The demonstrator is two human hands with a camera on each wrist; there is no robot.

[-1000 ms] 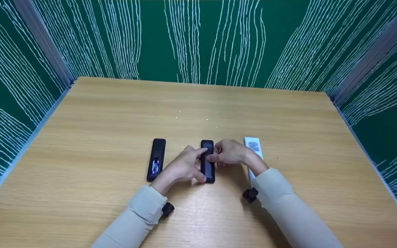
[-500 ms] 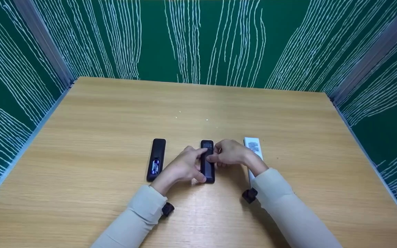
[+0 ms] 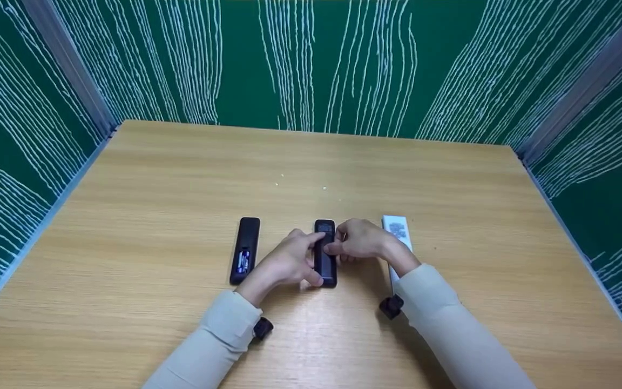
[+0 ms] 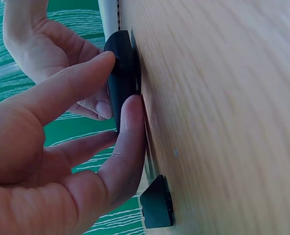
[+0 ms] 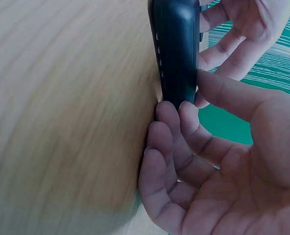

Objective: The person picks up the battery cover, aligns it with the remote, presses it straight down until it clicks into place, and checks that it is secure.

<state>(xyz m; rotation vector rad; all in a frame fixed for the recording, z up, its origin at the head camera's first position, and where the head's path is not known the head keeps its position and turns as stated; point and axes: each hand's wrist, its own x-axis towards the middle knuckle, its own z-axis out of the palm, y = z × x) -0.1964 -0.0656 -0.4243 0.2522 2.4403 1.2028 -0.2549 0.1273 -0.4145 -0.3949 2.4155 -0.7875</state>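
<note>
A black remote control [image 3: 326,265] lies back side up on the table between my two hands. My left hand [image 3: 288,258] holds it from the left, thumb near its close end and a finger reaching onto its upper part. From the right, my right hand [image 3: 362,239] pinches it, with the thumb on its back and curled fingers at its edge. The right wrist view shows those fingertips against the side of the remote control [image 5: 176,54]. In the left wrist view the left fingers touch the remote control [image 4: 121,78] close to the tabletop.
A second black remote control [image 3: 245,251] lies left, its battery bay uncovered with batteries [image 3: 243,261] inside. A long white object [image 3: 397,224] with a grey print lies right, partly under the right forearm. Small white specks dot the wooden table [image 3: 311,156]. Green walls enclose it.
</note>
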